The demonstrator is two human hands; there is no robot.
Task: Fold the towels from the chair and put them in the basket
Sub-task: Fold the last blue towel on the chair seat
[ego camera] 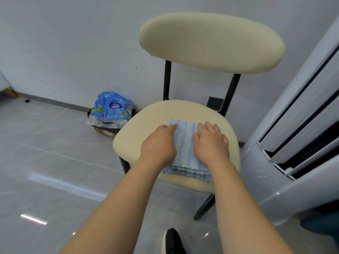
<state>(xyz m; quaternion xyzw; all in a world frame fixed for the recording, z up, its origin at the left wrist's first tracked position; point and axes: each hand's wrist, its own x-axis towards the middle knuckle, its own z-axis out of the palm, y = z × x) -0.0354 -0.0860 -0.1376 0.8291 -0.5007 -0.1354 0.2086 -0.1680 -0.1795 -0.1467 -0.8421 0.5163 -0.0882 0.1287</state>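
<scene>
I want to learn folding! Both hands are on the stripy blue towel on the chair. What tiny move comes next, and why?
Probably pinch the towel at its near edge and lift it off the seat. It already lies in several stacked layers, and the left hand and right hand press flat on it, so it looks folded. No basket shows here.

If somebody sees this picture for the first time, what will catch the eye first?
The left hand and the right hand rest flat on a folded blue-and-white striped towel on the cream padded chair seat. To its left, by the wall, sits a crumpled blue plastic bag.
</scene>
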